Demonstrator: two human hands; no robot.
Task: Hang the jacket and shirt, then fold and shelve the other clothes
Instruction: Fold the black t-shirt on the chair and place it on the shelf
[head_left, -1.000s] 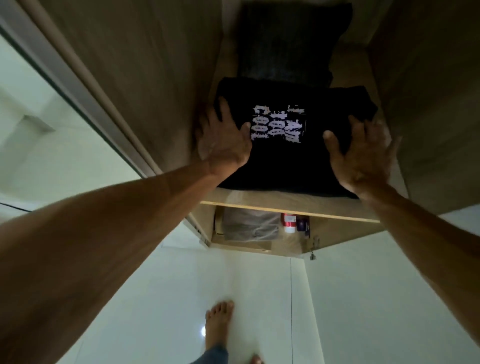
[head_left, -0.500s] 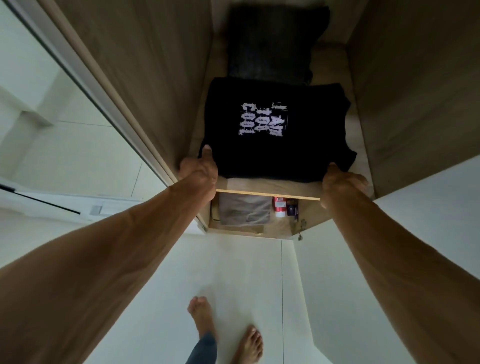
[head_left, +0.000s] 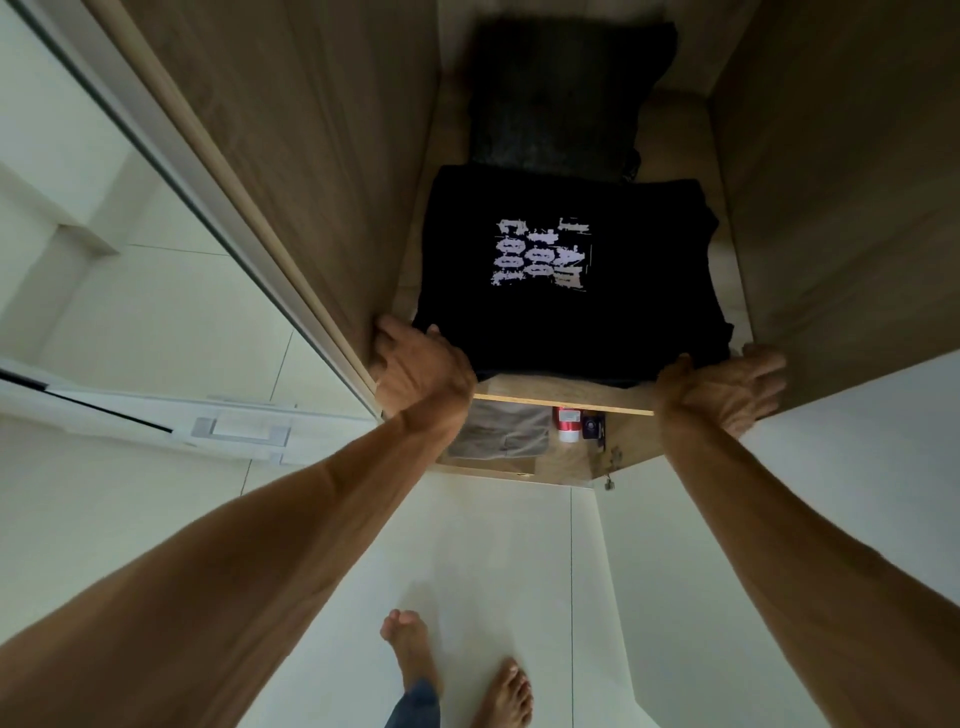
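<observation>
A folded black T-shirt with white lettering lies flat on the wooden wardrobe shelf. Behind it sits a dark grey folded garment. My left hand is at the shirt's near left corner, fingers relaxed, its thumb touching the fabric edge. My right hand is at the near right corner, fingers spread and loose, holding nothing.
Wooden side walls close in the shelf on both sides. Below it, a lower shelf holds a grey folded cloth, a red and white container and a small dark item. A sliding door rail runs at left. Bare feet stand on white floor.
Both hands slid off the top of the black T-shirt and drew back to its near corners at the shelf's front edge. The shirt stays flat on the shelf.
</observation>
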